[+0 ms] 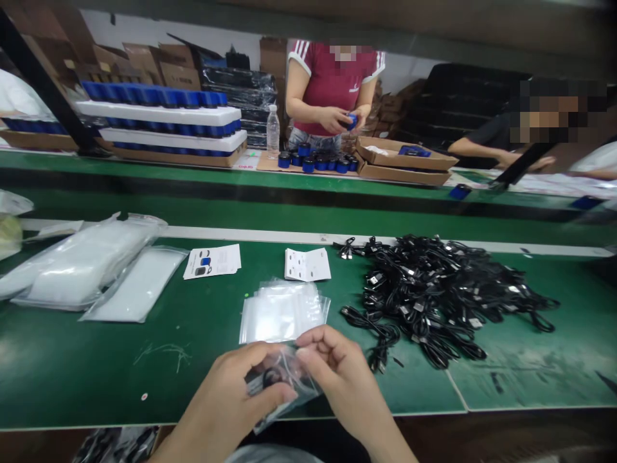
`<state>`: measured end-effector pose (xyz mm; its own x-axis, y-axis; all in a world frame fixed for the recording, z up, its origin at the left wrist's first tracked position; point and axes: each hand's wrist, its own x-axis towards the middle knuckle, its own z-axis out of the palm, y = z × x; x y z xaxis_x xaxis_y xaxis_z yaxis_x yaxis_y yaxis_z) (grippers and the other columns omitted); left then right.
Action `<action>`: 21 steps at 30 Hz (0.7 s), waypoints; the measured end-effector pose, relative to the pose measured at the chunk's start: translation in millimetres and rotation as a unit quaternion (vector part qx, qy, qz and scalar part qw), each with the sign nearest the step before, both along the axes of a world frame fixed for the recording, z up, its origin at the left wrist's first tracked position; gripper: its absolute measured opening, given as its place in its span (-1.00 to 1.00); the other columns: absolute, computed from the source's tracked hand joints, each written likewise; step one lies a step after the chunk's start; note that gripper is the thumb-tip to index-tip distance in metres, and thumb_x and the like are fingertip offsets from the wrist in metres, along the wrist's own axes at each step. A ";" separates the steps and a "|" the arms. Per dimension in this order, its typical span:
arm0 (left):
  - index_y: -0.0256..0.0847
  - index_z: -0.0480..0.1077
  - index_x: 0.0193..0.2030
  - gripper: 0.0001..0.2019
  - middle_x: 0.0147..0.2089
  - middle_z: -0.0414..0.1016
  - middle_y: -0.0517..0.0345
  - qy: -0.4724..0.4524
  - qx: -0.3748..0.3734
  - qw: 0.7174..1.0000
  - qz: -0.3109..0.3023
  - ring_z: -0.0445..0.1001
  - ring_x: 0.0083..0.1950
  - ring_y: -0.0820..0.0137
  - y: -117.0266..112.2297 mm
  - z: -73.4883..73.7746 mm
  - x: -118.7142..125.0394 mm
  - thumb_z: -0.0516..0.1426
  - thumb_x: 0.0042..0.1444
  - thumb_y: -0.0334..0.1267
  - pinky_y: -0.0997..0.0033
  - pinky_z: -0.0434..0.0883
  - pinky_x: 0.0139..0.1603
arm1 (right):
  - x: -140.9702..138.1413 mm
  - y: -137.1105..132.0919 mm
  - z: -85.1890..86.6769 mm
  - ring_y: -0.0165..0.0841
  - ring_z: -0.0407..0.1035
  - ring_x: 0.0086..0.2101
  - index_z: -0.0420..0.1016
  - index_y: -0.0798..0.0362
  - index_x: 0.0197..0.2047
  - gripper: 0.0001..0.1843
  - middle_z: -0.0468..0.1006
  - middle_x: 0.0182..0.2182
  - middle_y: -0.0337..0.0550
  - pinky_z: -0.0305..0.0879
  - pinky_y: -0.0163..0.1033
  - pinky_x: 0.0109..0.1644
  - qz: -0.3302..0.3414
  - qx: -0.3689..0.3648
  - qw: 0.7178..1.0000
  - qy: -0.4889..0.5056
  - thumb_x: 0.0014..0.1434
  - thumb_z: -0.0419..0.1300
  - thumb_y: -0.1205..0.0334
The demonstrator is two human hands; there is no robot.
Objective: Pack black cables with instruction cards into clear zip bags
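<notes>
Clear bag (284,389), apparently in two-hand grip (301,354)

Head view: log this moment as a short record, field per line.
left hand: holds clear plastic bag, black cable inside
right hand: holds same bag at its upper edge
nearby: stack of clear bags; pile of black cables; printed cards
surface: green workbench
across: co-worker holding blue-topped item
</notes>
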<state>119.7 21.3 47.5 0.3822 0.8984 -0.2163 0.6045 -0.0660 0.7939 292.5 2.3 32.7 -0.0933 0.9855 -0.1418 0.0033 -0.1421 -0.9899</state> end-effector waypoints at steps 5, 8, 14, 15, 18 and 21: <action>-0.15 0.43 -0.38 -0.90 -0.41 0.47 0.27 -0.119 -0.001 0.990 0.077 0.47 -0.36 0.43 -3.0 -11.9 6.1 0.17 0.02 -0.19 0.57 0.38 -0.34 | 3.9 -5.2 -0.9 -0.39 0.35 -0.40 0.46 0.07 -0.32 -0.91 0.50 -0.43 -0.21 0.28 -0.32 -0.29 0.014 0.027 0.999 -0.045 0.05 0.23 0.26; -0.16 0.44 -0.36 -0.83 -0.41 0.48 0.25 -0.183 -0.026 0.976 0.116 0.47 -0.38 0.44 -5.5 -11.3 8.3 0.13 0.05 -0.13 0.59 0.39 -0.38 | 4.5 -5.6 -1.9 -0.41 0.32 -0.47 0.44 0.09 -0.47 -0.86 0.45 -0.53 -0.25 0.23 -0.34 -0.36 -0.018 0.042 0.995 -0.088 0.09 0.18 0.26; -0.15 0.46 -0.44 -0.83 -0.45 0.43 0.28 -0.212 0.030 0.956 0.201 0.37 -0.48 0.51 -8.0 -4.7 10.0 0.12 0.04 -0.14 0.63 0.31 -0.49 | 6.5 -4.4 -2.4 -0.41 0.31 -0.45 0.41 0.08 -0.49 -0.84 0.43 -0.53 -0.25 0.22 -0.35 -0.35 -0.051 0.077 0.994 -0.063 0.10 0.18 0.24; -0.16 0.45 -0.46 -0.83 -0.47 0.41 0.28 -0.213 0.040 0.955 0.202 0.36 -0.48 0.52 -7.7 -4.8 9.5 0.13 0.04 -0.15 0.63 0.30 -0.51 | 7.1 -4.6 -2.0 -0.41 0.30 -0.45 0.41 0.08 -0.49 -0.83 0.42 -0.53 -0.26 0.22 -0.35 -0.35 -0.051 0.087 0.993 -0.061 0.11 0.17 0.25; -0.17 0.43 -0.49 -0.82 -0.46 0.39 0.26 -0.217 0.047 0.955 0.196 0.35 -0.48 0.51 -6.4 -6.7 6.7 0.12 0.05 -0.16 0.64 0.27 -0.55 | 8.5 -5.0 0.6 -0.42 0.28 -0.46 0.41 0.08 -0.50 -0.84 0.40 -0.53 -0.26 0.20 -0.36 -0.36 -0.046 0.115 0.990 -0.069 0.12 0.18 0.27; -0.17 0.42 -0.50 -0.81 -0.45 0.39 0.24 -0.213 0.078 0.960 0.167 0.37 -0.45 0.50 -5.4 -9.2 2.9 0.11 0.07 -0.20 0.64 0.30 -0.51 | 8.9 -4.9 3.8 -0.43 0.28 -0.47 0.41 0.08 -0.51 -0.83 0.40 -0.53 -0.26 0.19 -0.36 -0.37 -0.046 0.135 0.987 -0.080 0.11 0.18 0.29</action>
<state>122.6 15.9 38.3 0.0908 0.9950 0.0418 0.2356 -0.0622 0.9699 301.3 -2.7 36.5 0.0003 0.9926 0.1211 0.1620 0.1195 -0.9795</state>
